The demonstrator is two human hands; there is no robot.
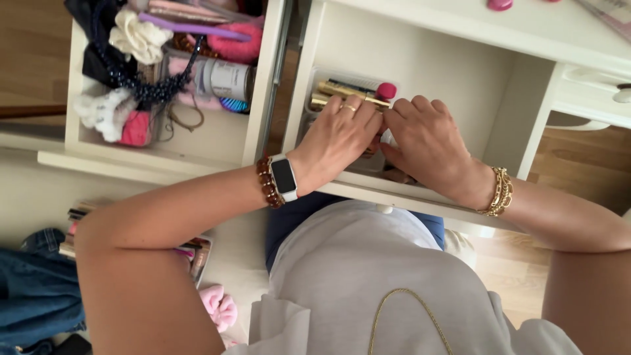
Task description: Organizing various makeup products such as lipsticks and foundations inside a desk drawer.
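Head view: both hands down in an open white drawer. Left hand, w/ smartwatch and bead bracelet, lies palm-down, fingers curled over a clear organizer tray of gold cosmetic tubes; can't tell if it grips any. Right hand, gold chain bracelet at wrist, touches the left, fingers bent down; what's under it is hidden. Tubes sit just beyond left fingertips. They look light, rigid, smooth, prob. slippery, apt to roll; best pinched mid-barrel, not at the cap. Second drawer, well left of left hand, holds scrunchies etc.
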